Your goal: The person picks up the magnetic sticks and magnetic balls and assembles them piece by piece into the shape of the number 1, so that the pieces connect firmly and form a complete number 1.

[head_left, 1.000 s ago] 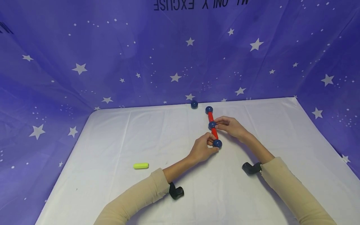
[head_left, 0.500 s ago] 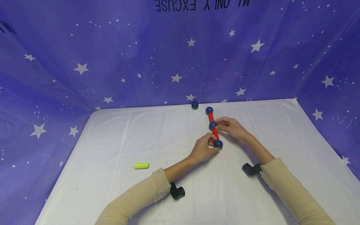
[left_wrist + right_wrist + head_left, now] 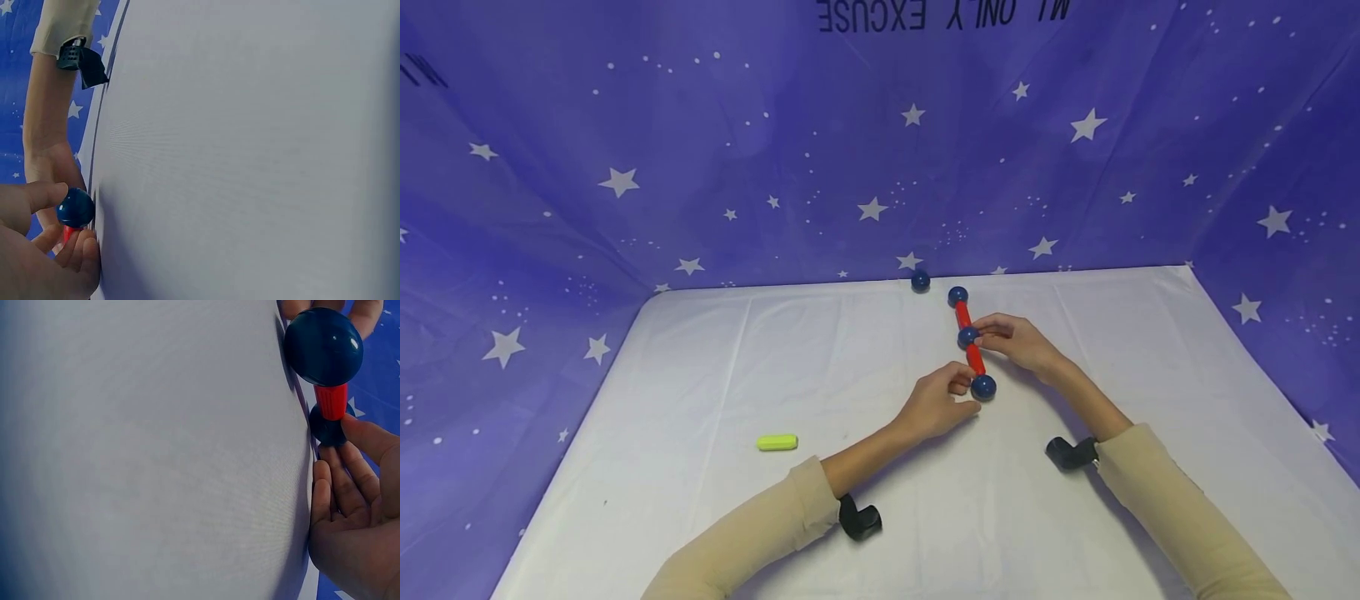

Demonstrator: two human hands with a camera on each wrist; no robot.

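Three blue balls joined by two red rods lie in a line on the white cloth: a far ball, a middle ball and a near ball, with a far rod and a near rod. My right hand pinches the middle ball from the right. At the near ball's left side is my left hand, its thumb and fingers spread apart and the thumb clear of the ball. The left wrist view shows the near ball between thumb and fingers.
A loose blue ball sits at the table's back edge, left of the far ball. On the left part of the table lies a yellow-green rod. A purple star-patterned cloth hangs behind and beside the table.
My left hand has let go of the near ball and drawn back slightly to the left, its thumb parting from the ball. The right hand stays at the middle ball.
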